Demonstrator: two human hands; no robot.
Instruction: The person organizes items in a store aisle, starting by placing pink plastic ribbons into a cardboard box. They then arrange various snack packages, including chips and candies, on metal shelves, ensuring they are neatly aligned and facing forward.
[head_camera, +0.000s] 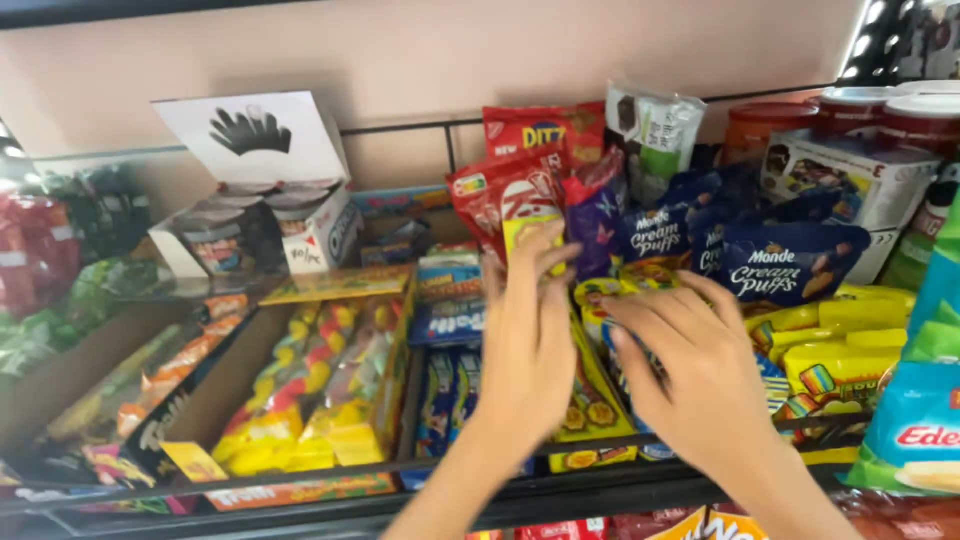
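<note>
Behind left hand (528, 340), red snack packet (503, 200)

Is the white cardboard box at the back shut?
No, the white cardboard box stands with its lid flipped up, so the dark round cups inside it show.

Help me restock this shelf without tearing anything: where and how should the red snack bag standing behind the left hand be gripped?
Probably pinch the red snack bag by its flat sealed top edge, coming from above and in front. It stands upright, leaning back on the bags behind, and the left hand covers its lower part, so the top is the freest part. The purple bag crowds its right side.
</note>
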